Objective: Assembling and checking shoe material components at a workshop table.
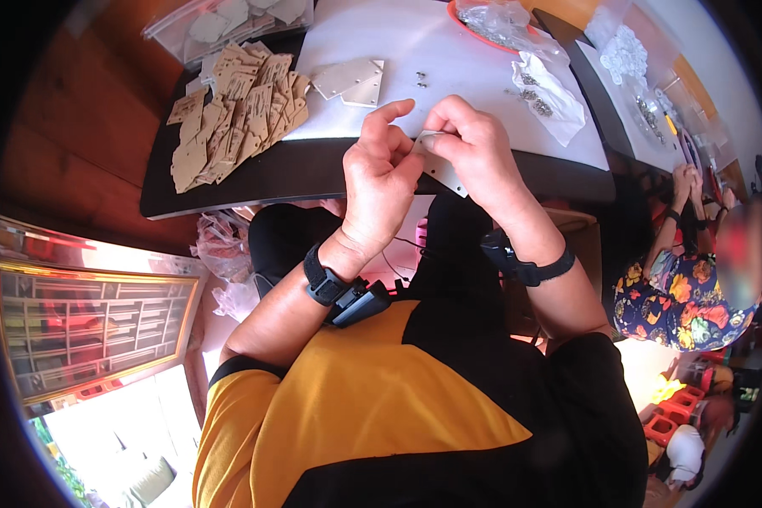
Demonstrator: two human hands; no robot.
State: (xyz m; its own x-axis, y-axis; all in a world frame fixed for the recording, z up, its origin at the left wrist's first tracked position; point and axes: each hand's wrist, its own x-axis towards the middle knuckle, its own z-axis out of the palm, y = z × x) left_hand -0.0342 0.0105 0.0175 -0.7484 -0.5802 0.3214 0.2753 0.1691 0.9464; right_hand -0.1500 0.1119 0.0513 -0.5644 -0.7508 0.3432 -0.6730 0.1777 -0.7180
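Observation:
Over the table's near edge, my left hand (377, 182) and my right hand (474, 148) hold one pale flat plate (445, 175) with small holes. My left thumb and fingers pinch it at its upper left, with the index finger lifted. The right thumb and fingers are closed on its top end, so that part is hidden. Whether a small part sits between the fingertips, I cannot tell. Beyond my hands, a few small metal pieces (422, 80) lie on the white sheet (474, 85). Left of them rest some similar pale plates (356, 80), overlapping.
A big heap of tan plates (237, 118) covers the table's left side, before a clear plastic bin (220, 25). At right, a white wrapper (559, 114) bears small metal parts; behind it stands an orange bowl (466, 24) with a plastic bag. Another person (677, 292) sits far right.

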